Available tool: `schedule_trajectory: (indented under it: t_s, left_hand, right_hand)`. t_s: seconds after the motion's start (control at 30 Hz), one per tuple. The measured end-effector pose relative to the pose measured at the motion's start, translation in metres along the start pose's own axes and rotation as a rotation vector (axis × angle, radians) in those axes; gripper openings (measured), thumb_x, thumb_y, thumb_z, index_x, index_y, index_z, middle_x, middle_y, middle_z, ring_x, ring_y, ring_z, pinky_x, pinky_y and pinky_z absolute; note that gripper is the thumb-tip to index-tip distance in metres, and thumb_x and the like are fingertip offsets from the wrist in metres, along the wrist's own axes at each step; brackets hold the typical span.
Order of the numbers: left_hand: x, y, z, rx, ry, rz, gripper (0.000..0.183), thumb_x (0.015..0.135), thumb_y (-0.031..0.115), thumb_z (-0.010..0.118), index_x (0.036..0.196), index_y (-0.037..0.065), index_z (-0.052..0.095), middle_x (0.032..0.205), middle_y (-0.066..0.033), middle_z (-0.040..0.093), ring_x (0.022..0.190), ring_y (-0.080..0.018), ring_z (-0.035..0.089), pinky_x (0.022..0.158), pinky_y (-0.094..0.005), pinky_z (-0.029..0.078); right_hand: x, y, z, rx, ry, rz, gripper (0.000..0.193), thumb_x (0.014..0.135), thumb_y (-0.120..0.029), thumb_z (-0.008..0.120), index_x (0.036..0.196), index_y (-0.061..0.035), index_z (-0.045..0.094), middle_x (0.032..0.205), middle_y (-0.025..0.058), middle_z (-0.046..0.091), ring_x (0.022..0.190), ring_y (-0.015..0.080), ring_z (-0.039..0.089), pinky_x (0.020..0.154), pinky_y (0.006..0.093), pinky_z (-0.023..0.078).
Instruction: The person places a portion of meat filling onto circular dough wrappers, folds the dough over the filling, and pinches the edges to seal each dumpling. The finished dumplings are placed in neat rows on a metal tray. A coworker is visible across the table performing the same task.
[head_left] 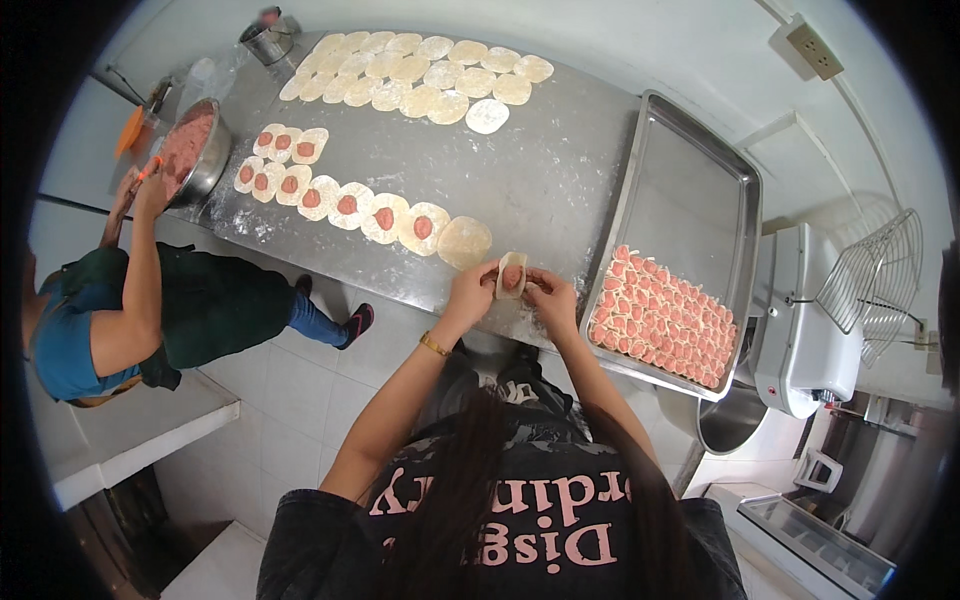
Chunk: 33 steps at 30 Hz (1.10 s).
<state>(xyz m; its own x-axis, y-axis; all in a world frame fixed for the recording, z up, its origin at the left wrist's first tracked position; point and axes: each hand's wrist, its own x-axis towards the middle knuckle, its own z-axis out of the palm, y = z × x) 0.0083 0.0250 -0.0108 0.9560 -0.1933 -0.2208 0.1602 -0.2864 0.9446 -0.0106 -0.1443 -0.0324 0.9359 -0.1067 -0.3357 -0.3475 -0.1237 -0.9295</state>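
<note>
My left hand (474, 289) and my right hand (551, 296) hold a dumpling wrapper (503, 288) between them at the table's near edge. A dab of pink meat filling (513, 274) sits in it, and its sides are bent up. Just left of my hands lies a bare round wrapper (464, 243). Beyond it, a row of flat wrappers topped with filling (384, 218) runs leftward. Right of my hands, a metal tray (690, 120) holds many small shaped dumplings (660, 315) packed together in its near part.
Overlapping plain wrappers (410, 68) cover the far side of the floured steel table (420, 140). At left a co-worker (150, 300) works at a steel bowl of meat filling (205, 165). A white mixer (805, 320) with a wire guard (868, 275) stands right of the tray.
</note>
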Motion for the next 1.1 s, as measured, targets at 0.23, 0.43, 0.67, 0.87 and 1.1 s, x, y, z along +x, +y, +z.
schedule_trajectory:
  t_s: [0.23,0.43,0.67,0.87,1.1]
  left_hand:
    - [0.001,-0.002,0.002,-0.178,0.029,-0.091,0.024,0.081,0.000,0.060,0.105,0.000,0.062,0.094,-0.0056,0.066,0.082,-0.0122,0.061,0.076,-0.0259,0.049]
    - [-0.003,0.006,0.000,-0.375,0.050,-0.123,0.015,0.082,0.002,0.062,0.097,0.001,0.060,0.091,-0.0037,0.062,0.082,-0.0107,0.058,0.074,-0.0230,0.048]
    - [-0.012,0.021,-0.007,-0.674,-0.094,-0.105,0.020,0.083,0.000,0.060,0.103,0.000,0.057,0.110,-0.0082,0.055,0.095,-0.0137,0.058,0.081,-0.0255,0.049]
    - [-0.008,0.016,-0.004,-0.197,-0.101,-0.013,0.018,0.081,0.000,0.062,0.098,-0.001,0.059,0.108,-0.0084,0.059,0.092,-0.0147,0.061,0.080,-0.0283,0.050]
    - [-0.012,-0.002,0.009,-0.017,-0.018,0.202,0.016,0.072,-0.005,0.066,0.085,-0.002,0.059,0.096,-0.0089,0.064,0.086,-0.0162,0.063,0.077,-0.0289,0.051]
  right_hand:
    - [-0.011,-0.021,-0.001,0.045,0.034,0.031,0.022,0.082,0.000,0.060,0.103,0.0044,0.063,0.091,0.0068,0.066,0.078,0.0129,0.063,0.071,0.0245,0.051]
    - [-0.021,-0.034,-0.007,0.379,-0.037,0.021,0.022,0.081,0.000,0.062,0.103,0.0035,0.062,0.092,0.0067,0.066,0.086,0.0125,0.061,0.079,0.0259,0.048]
    - [-0.018,-0.026,-0.013,0.059,0.013,-0.049,0.024,0.080,0.003,0.061,0.104,0.0036,0.061,0.092,0.0054,0.065,0.085,0.0103,0.060,0.076,0.0246,0.048]
    - [-0.016,-0.021,-0.022,-0.120,-0.009,-0.129,0.033,0.076,0.006,0.061,0.108,0.0029,0.060,0.096,0.0078,0.065,0.090,0.0137,0.061,0.078,0.0267,0.050]
    - [-0.022,-0.018,-0.019,-0.285,-0.042,-0.378,0.044,0.068,0.009,0.063,0.111,0.0004,0.059,0.095,0.0109,0.064,0.092,0.0206,0.064,0.078,0.0310,0.053]
